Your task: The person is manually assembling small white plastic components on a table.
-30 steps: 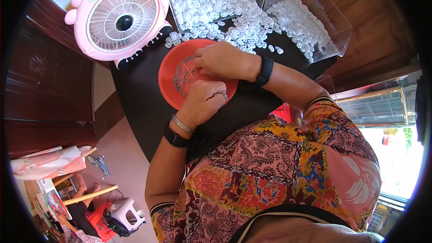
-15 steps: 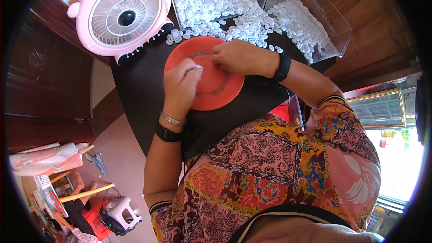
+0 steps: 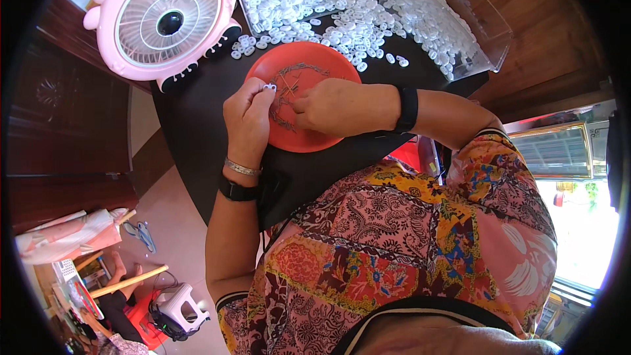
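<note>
Two bare hands work over a round orange-red plastic plate [image 3: 309,141] that sits on a dark round desk [image 3: 197,125], seen from above by a head-worn camera. The left hand [image 3: 248,118] is curled closed, its fingertips pinching a small white plastic piece [image 3: 269,86] at the plate's left rim. A silver bracelet [image 3: 242,169] and a black wristband [image 3: 238,191] circle that wrist. The right hand [image 3: 335,106] lies across the middle of the plate, knuckles up, with its fingers bent down to a scatter of thin metal wire pieces [image 3: 296,79] lying in the plate; whether it grips one cannot be told. A black band [image 3: 407,109] wraps the right wrist.

Just beyond the plate, a large heap of small white plastic pieces [image 3: 315,0] spreads over the far side of the desk, some of them touching the plate's far rim. To the heap's right, a clear plastic box [image 3: 486,33] holds more of the same pieces. At the desk's far left stands a round pink desk fan [image 3: 164,20], tilted with its grille facing up. The person wears a bright patterned shirt [image 3: 407,250] of pink, orange and black.
</note>
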`<state>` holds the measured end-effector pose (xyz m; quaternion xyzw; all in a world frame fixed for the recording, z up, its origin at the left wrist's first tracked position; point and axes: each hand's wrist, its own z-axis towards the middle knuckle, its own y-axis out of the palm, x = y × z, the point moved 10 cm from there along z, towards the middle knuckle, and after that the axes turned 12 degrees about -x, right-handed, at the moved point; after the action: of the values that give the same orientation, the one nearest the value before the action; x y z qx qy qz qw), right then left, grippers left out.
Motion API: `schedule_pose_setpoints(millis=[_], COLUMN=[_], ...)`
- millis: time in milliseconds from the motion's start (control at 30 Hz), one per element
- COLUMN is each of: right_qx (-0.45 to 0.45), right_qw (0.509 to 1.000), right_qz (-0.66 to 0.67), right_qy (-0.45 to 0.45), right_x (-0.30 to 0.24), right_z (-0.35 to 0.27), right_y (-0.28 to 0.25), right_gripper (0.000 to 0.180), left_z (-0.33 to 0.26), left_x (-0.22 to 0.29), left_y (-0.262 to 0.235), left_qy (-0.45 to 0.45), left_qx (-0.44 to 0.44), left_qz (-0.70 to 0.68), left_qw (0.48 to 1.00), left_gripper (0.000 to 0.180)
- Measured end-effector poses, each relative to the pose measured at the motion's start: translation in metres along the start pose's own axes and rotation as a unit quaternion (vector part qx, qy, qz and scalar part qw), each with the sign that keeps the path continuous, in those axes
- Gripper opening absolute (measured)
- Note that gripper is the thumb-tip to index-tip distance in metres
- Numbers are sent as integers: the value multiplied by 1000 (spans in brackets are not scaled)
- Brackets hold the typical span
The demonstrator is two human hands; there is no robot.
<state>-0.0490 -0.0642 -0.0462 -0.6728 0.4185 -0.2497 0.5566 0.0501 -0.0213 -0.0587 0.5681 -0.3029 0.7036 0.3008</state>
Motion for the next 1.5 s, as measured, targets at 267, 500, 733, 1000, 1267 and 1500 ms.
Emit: schedule_pose_setpoints(millis=[267,500,733,1000,1267,1500], right_qx=[-17,180,162,199,177,162], right_qw=[997,922,876,763,715,748], right_qz=[60,336,451,614,676,643], right_qy=[41,66,55,30,14,23], right_x=[18,71,88,95,94,85], right_z=[5,-9,-4,-8,-6,-6], right_y=[7,-23,-6,1,14,9], right_gripper=[14,14,20,13,11,10], left_z=[-1,-1,-2,-2,-3,-4], left_x=[4,10,7,10,28,25], left_y=[0,2,6,12,31,37], left_qy=[7,-2,-36,-21,63,45], left_qx=[-5,-16,-24,-37,-90,-104], left_qz=[9,-10,-14,-11,65,43], left_qw=[1000,1000,999,999,992,993], left_gripper=[16,13,13,12,7,7])
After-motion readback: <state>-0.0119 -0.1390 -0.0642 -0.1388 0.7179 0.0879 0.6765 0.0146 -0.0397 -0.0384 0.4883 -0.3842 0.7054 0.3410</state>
